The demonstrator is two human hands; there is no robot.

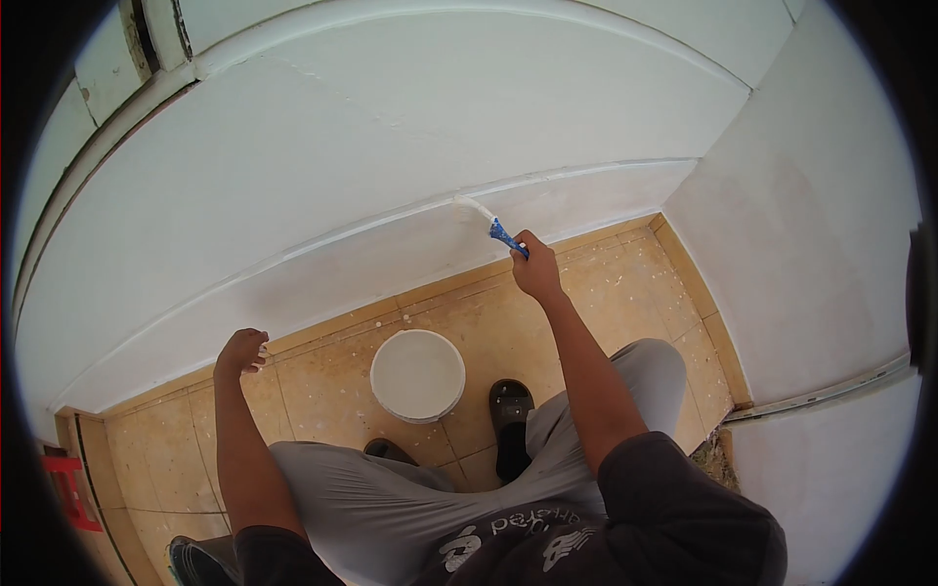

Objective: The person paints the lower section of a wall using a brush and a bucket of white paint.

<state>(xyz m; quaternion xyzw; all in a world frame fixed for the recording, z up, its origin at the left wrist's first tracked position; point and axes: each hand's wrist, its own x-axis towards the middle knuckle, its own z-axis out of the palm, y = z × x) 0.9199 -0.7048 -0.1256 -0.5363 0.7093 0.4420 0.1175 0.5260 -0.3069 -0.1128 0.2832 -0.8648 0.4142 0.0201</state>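
Observation:
My right hand [536,265] is closed round the blue handle of a paintbrush [505,234], held out ahead of me. The brush's white-coated head slants up to the left, its tip right at the narrow ledge [391,214] along the lower white wall [371,117]. Off to the left, my left hand [242,353] hangs near the foot of the wall, fingers loosely bent and apart, with white on them. Between my hands, on the tiled floor [322,386], stands a round white bucket [418,375] with pale contents.
Tan skirting tiles [362,314] run along the wall's foot. Another white wall [801,215] closes off the right side, with a metal strip [831,398] low on it. A red object [73,491] is at the lower left. White splatters dot the floor around my sandals [511,402].

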